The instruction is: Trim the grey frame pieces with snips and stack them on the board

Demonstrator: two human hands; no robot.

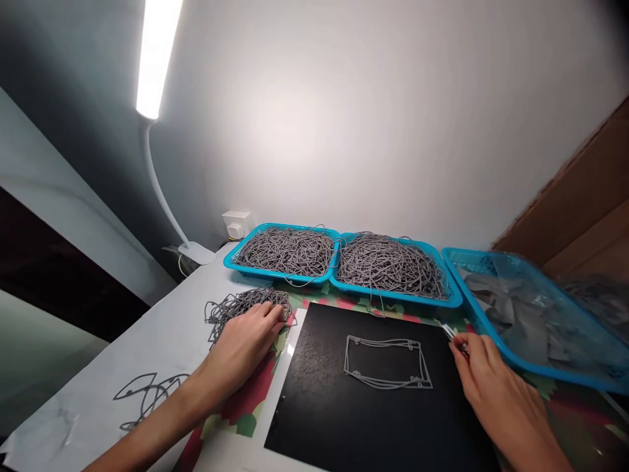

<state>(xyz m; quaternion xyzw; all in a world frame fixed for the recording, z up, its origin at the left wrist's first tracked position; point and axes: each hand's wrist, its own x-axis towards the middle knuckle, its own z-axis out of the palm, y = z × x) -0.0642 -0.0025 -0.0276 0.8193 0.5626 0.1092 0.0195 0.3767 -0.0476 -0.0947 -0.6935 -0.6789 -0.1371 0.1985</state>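
My left hand (253,337) rests at the right side of a loose pile of thin grey frames (233,305), its fingers curled down and pinched on one, though the fingertips are partly hidden. In my right hand (491,377), at the right edge of a black mat (324,413), is a small tool with bright metal tips (448,331). A bit of red shows between those fingers; the rest of the tool is covered. A few thin grey rectangular frames (388,385) lie roughly stacked on the mat, their long sides bowed and small tabs near the corners.
Two blue baskets (280,274) (398,298) heaped with grey frames stand along the wall. Another blue basket (484,321) at right holds clear plastic and grey pieces. Several loose frames (147,396) lie at left. A lit lamp (196,252) and cardboard (574,196) flank the table.
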